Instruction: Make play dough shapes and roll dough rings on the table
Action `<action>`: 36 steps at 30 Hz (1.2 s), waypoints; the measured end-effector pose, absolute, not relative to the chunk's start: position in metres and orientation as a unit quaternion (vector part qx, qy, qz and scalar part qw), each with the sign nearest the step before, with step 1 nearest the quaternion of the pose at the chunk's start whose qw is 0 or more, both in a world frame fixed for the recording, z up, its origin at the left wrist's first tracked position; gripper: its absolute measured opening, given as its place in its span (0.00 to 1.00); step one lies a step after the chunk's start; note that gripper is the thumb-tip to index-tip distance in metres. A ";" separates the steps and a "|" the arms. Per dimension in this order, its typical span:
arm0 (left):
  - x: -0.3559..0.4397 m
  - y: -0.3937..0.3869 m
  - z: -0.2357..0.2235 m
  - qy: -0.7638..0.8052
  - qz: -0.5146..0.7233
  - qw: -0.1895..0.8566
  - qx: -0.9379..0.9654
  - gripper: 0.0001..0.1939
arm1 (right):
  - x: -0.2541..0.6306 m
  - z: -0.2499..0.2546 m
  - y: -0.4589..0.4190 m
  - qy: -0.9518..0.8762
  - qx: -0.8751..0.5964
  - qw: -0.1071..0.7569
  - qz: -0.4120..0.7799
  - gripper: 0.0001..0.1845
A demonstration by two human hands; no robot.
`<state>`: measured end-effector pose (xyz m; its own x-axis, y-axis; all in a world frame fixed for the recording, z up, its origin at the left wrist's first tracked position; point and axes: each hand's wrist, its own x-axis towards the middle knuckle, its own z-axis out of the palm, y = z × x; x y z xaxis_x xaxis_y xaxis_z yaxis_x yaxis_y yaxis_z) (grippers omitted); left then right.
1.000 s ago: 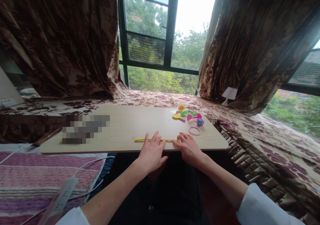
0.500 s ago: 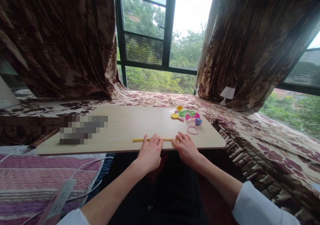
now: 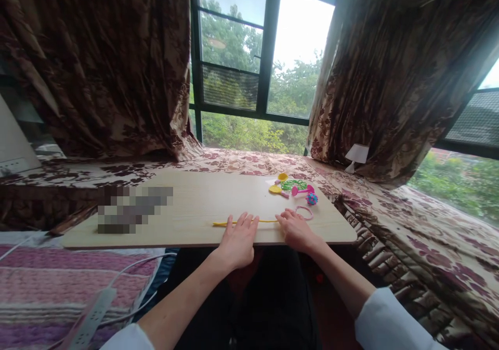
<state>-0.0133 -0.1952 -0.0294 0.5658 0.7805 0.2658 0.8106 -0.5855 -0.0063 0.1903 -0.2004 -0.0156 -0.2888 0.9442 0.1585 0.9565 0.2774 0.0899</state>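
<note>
A thin yellow cord lies lengthwise near the front edge of a pale wooden table. My left hand rests flat on it with fingers stretched out, and the cord's left end sticks out past them. At the right end, the bent fingers of my right hand close on the cord; the exact grip is partly hidden. Between my hands the cord runs nearly straight. Just beyond my right hand, close to its fingers, lies a pink ring-shaped band.
Behind the ring are a blue-and-pink knobby ball, a pink dumbbell-shaped toy, a green string bundle and two yellow-headed pieces. A blurred-out dark object is at left. A power strip lies on the bed.
My right hand has shifted right along the cord, its fingers more bent, and a longer stretch of cord shows between my hands. The whole view has tilted slightly upward.
</note>
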 end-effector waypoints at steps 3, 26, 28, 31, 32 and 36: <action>-0.002 -0.195 -0.019 -0.445 -0.125 0.066 -0.884 0.36 | 0.186 -0.011 -0.204 -0.805 -0.585 0.036 -0.088 0.20; -0.079 -0.162 -0.010 -0.496 -0.142 -0.014 -0.857 0.30 | 0.144 -0.002 -0.211 -0.817 -0.559 0.071 -0.120 0.22; -0.089 -0.165 -0.015 -0.512 -0.124 0.010 -0.850 0.28 | 0.133 -0.002 -0.210 -0.827 -0.547 0.070 -0.110 0.22; -0.093 -0.172 -0.023 -0.507 -0.102 0.029 -0.855 0.28 | 0.115 -0.003 -0.204 -0.839 -0.529 0.076 -0.103 0.22; -0.093 -0.174 -0.024 -0.506 -0.096 0.035 -0.856 0.28 | 0.108 -0.002 -0.201 -0.841 -0.525 0.078 -0.103 0.22; -0.092 -0.179 -0.021 -0.523 -0.083 0.057 -0.846 0.27 | 0.082 -0.002 -0.190 -0.850 -0.511 0.076 -0.105 0.19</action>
